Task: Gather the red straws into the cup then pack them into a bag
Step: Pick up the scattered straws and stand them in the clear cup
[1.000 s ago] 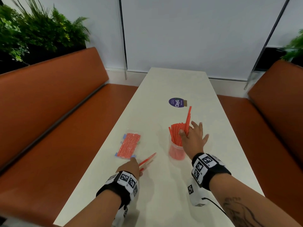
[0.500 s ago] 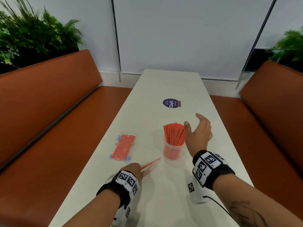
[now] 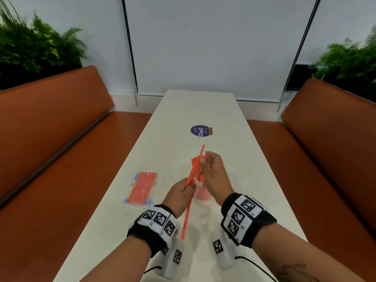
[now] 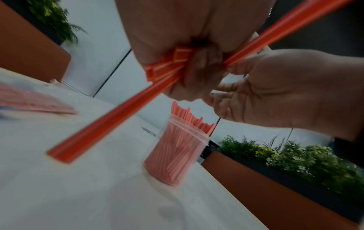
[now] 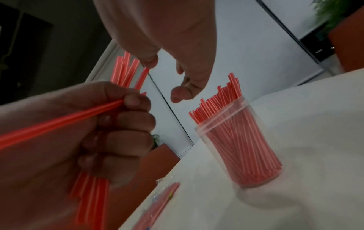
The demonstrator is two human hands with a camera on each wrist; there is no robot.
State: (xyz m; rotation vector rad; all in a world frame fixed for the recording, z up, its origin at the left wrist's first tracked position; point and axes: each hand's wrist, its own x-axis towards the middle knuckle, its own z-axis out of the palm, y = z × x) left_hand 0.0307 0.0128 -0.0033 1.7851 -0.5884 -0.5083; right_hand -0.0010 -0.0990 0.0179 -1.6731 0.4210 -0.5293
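Red straws with thin white stripes are glowing against the white table (benches showing rust-orange, wristbands showing black-and-white checks).

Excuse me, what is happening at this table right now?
A person is collecting red straws. The left hand grips a few loose straws, raised above the table. The right hand reaches toward them over the cup, which stands upright, already packed with straws. A filled bag lies flat to the left. The right hand seems to hold nothing yet.
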